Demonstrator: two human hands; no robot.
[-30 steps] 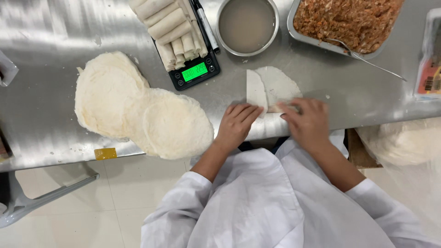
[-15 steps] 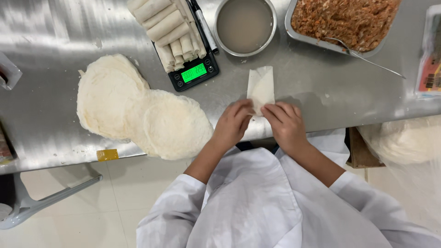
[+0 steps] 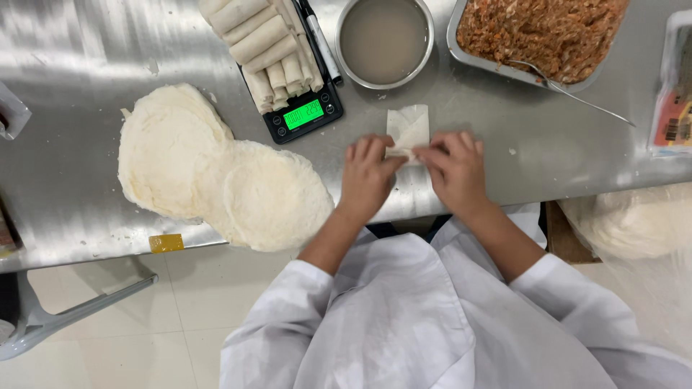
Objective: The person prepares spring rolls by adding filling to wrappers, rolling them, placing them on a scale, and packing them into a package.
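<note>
Nearest, both forearms in white sleeves cross the near edge of the steel worktop [image 3: 86,43]. Just past that edge, the left hand [image 3: 366,173] and the right hand [image 3: 455,167] sit side by side, fingers curled down and pressing the near end of a folded wrapper [image 3: 408,124], a narrow pale strip whose far end lies free on bare steel. Left of the hands, a spread of round wrappers [image 3: 216,173] overhangs the near edge. Open steel lies right of the hands. Farther off stand a black scale [image 3: 303,115] loaded with finished rolls [image 3: 263,39], a metal bowl [image 3: 386,39] of cloudy liquid, and a filling tray [image 3: 540,32] with a spoon [image 3: 569,90].
</note>
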